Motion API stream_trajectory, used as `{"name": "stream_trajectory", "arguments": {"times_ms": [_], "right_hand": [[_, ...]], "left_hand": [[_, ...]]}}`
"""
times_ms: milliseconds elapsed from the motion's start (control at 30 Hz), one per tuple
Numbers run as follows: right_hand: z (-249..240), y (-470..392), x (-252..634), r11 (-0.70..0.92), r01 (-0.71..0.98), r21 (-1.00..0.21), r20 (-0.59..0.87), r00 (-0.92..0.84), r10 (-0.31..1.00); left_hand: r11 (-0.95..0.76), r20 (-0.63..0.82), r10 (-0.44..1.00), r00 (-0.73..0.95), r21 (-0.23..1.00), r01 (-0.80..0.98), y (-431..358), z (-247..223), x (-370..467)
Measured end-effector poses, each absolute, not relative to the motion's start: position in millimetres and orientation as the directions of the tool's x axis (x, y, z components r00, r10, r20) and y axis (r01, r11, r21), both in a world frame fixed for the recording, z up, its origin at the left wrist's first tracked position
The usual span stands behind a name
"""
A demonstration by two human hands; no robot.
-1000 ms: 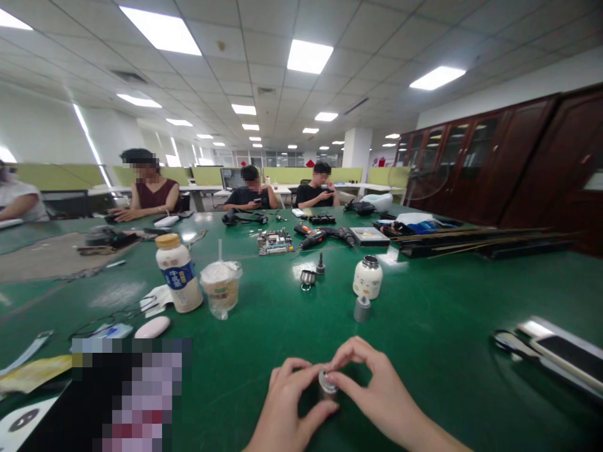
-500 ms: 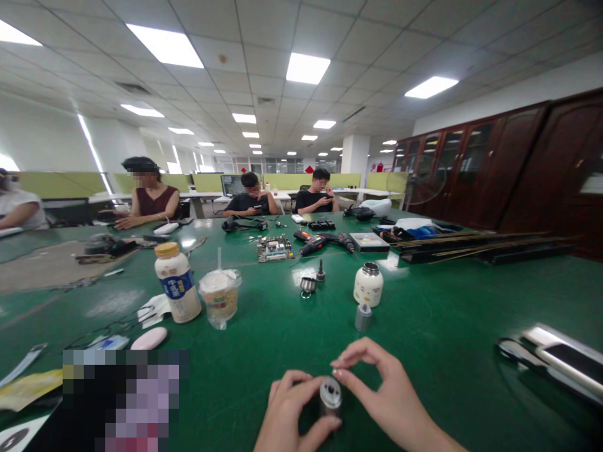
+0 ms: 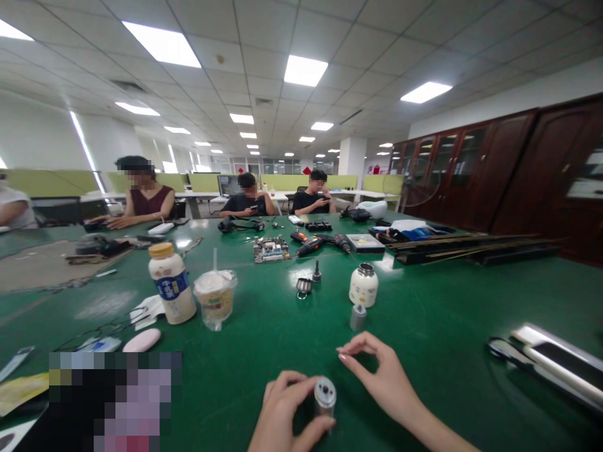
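Note:
My left hand [image 3: 288,411] is closed around the side of a small motor-like metal cylinder [image 3: 325,394], which stands upright on the green table. Dark holes show in its round top face. To the right of it, my right hand [image 3: 379,370] hovers apart from the cylinder, thumb and index finger pressed together. Whatever lies between those fingertips, if anything, is too small to make out. Beyond the right hand stands a second metal cylinder [image 3: 358,318] with a small stub on top, just in front of a white open-mouthed bottle [image 3: 363,287].
A yellow-capped bottle [image 3: 173,285] and a plastic drink cup [image 3: 215,298] stand left. Farther back lie a metal cup-shaped part [image 3: 304,287], a dark bit [image 3: 317,272], a circuit board [image 3: 272,249] and power drills [image 3: 311,243]. Several people sit beyond the green table [image 3: 447,326].
My right hand has drawn away from the cylinder's top, up and to the right, its fingertips still together. My left hand keeps its hold. The whole view has shifted slightly.

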State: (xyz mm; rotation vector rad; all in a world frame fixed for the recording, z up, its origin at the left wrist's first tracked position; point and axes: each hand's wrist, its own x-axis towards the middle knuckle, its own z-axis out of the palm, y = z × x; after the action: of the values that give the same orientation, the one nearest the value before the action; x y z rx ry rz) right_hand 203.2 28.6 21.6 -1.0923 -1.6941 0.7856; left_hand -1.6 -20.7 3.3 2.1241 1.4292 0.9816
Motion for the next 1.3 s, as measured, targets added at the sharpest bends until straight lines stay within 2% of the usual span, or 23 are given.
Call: {"name": "stream_trajectory", "arguments": {"times_ms": [67, 200, 467, 633, 733, 900, 1000, 1133, 1300], "right_hand": [[32.7, 15.7, 192.2, 0.418, 0.273, -0.866, 0.381, -0.181, 0.907], [43.8, -1.3, 177.3, 0.421, 0.312, -0.852, 0.330, -0.303, 0.894], [35.4, 0.3, 178.1, 0.437, 0.258, -0.862, 0.388, -0.219, 0.895], [35.6, -0.4, 174.8, 0.410, 0.353, -0.841, 0.335, -0.256, 0.907], [38.7, -1.5, 175.4, 0.408, 0.391, -0.825, 0.346, -0.220, 0.912], [40.3, -5.4, 181.5, 0.521, 0.351, -0.778, 0.442, -0.283, 0.851], [37.7, -7.2, 181.2, 0.549, 0.343, -0.762, 0.443, -0.344, 0.828], [38.2, -1.8, 179.6, 0.508, 0.320, -0.800, 0.435, -0.274, 0.858], [33.7, 22.3, 193.9, 0.434, 0.310, -0.846, 0.403, -0.160, 0.901]], "left_hand": [[-0.389, 0.312, 0.921, 0.235, 0.671, 0.631, -21.6, 5.4, -0.9], [-0.375, 0.293, 0.927, 0.235, 0.689, 0.620, -22.4, 9.0, 0.3], [-0.412, 0.328, 0.911, 0.249, 0.700, 0.584, -20.0, 5.2, -0.7], [-0.418, 0.334, 0.908, 0.252, 0.693, 0.587, -20.3, 5.2, -1.2], [-0.421, 0.346, 0.906, 0.243, 0.683, 0.596, -20.6, 4.8, -0.4], [-0.421, 0.387, 0.902, 0.194, 0.680, 0.600, -20.9, 0.7, 1.5], [-0.424, 0.371, 0.903, 0.218, 0.682, 0.596, -20.2, 1.5, 0.3], [-0.400, 0.310, 0.916, 0.254, 0.686, 0.608, -19.8, 6.1, -0.7], [-0.380, 0.342, 0.922, 0.184, 0.700, 0.604, -22.3, 5.6, 2.3]]}}
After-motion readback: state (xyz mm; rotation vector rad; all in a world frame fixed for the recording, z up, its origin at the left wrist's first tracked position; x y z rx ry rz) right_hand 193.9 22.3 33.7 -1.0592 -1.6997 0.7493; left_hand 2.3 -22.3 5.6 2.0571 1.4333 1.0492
